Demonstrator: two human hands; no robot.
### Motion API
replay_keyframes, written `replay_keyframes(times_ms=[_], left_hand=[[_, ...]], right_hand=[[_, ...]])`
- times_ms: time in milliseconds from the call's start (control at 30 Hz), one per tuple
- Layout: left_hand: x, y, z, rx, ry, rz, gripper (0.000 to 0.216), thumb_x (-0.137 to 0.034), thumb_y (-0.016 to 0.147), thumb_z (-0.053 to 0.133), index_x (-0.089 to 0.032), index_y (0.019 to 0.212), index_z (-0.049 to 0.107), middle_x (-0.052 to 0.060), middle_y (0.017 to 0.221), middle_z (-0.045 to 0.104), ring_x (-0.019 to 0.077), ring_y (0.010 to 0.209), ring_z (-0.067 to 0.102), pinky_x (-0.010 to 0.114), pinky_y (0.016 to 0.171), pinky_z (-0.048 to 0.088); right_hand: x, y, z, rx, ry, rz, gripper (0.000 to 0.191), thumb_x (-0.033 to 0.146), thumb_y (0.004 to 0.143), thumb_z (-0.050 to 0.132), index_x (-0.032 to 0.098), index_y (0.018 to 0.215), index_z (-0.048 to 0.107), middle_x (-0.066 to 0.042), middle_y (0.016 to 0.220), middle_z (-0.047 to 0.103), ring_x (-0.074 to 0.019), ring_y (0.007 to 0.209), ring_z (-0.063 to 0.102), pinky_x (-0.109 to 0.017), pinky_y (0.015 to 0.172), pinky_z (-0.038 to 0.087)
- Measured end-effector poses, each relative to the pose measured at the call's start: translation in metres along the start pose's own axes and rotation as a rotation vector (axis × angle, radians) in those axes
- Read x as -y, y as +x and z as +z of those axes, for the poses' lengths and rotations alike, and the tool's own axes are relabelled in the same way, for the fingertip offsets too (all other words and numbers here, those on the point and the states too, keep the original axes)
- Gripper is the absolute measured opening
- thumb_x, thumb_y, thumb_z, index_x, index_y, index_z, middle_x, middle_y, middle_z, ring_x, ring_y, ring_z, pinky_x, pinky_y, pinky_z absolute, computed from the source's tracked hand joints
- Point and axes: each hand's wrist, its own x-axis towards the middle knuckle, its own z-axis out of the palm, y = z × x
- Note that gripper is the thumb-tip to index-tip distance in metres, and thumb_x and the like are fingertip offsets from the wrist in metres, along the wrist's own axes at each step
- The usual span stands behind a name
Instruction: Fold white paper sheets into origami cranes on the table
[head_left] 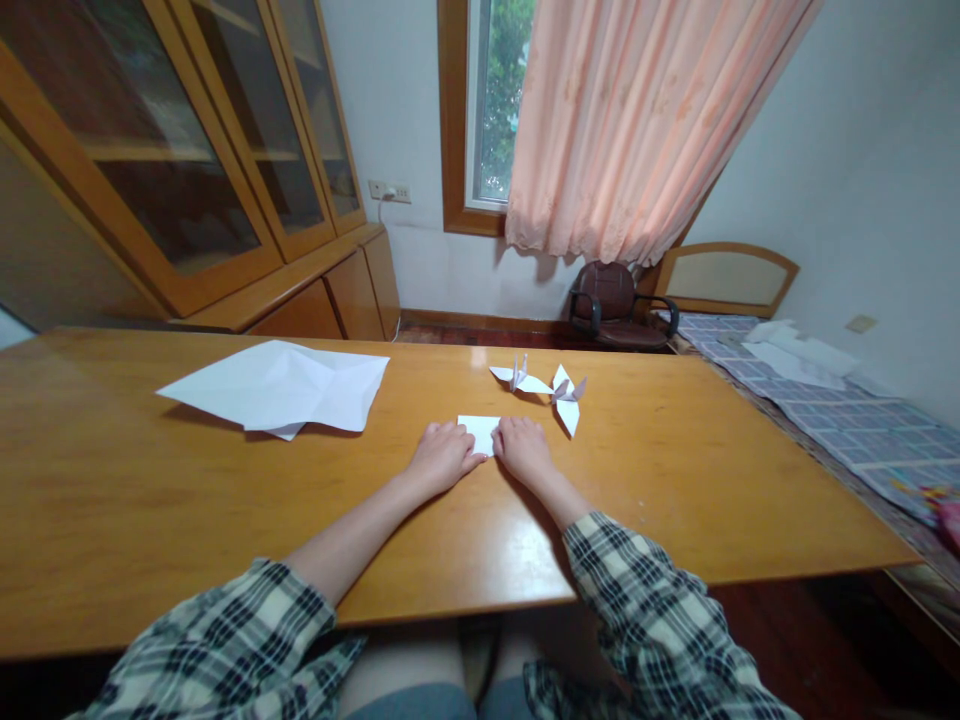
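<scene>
A small folded piece of white paper lies flat on the wooden table between my hands. My left hand has its fingers curled on the paper's left side, the thumb along its near edge. On the right side, my right hand presses down with bent fingers, covering that end. Just beyond my right hand stand two folded paper cranes, one crane with its wings spread sideways and another crane beside it, close to touching.
Creased larger sheets of white paper lie at the table's far left. Past the far edge are a brown office chair and a curtained window. A glass-door cabinet stands left; a bed stands right.
</scene>
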Motion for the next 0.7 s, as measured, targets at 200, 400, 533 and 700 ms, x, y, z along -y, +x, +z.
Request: replay_keyframes(times_ms=[200, 400, 533, 700], left_hand=[[0.004, -0.002, 0.004, 0.000, -0.064, -0.022, 0.035, -0.051, 0.086, 0.049, -0.019, 0.073, 0.057, 0.007, 0.085, 0.062, 0.0244, 0.087, 0.054, 0.037, 0.078, 0.034], [0.016, -0.003, 0.000, 0.054, -0.236, -0.011, 0.023, -0.033, 0.083, 0.054, -0.022, 0.102, 0.051, 0.002, 0.085, 0.060, 0.0225, 0.087, 0.056, 0.035, 0.080, 0.037], [0.024, -0.003, -0.009, 0.138, -0.291, 0.075, 0.026, -0.028, 0.084, 0.051, -0.025, 0.110, 0.051, 0.002, 0.090, 0.060, 0.0218, 0.092, 0.055, 0.035, 0.085, 0.036], [0.031, -0.004, -0.016, 0.248, -0.306, 0.187, 0.032, -0.031, 0.085, 0.052, -0.031, 0.117, 0.055, 0.003, 0.110, 0.060, 0.0232, 0.106, 0.051, 0.037, 0.094, 0.032]], right_hand=[[0.000, -0.001, 0.000, -0.014, 0.008, 0.006, 0.026, 0.032, 0.095, 0.037, 0.015, 0.102, 0.056, -0.013, 0.101, 0.063, -0.0244, 0.095, 0.054, -0.035, 0.079, 0.035], [0.001, -0.001, -0.001, -0.013, 0.048, 0.026, 0.024, 0.032, 0.095, 0.037, 0.015, 0.099, 0.053, -0.012, 0.099, 0.064, -0.0236, 0.092, 0.055, -0.034, 0.079, 0.034], [0.001, -0.001, -0.002, -0.019, 0.059, 0.028, 0.022, 0.032, 0.095, 0.037, 0.016, 0.098, 0.052, -0.011, 0.096, 0.065, -0.0236, 0.090, 0.055, -0.033, 0.078, 0.034], [0.000, -0.001, -0.002, -0.015, 0.050, 0.021, 0.022, 0.032, 0.095, 0.036, 0.017, 0.098, 0.052, -0.010, 0.097, 0.065, -0.0236, 0.092, 0.055, -0.034, 0.078, 0.034]])
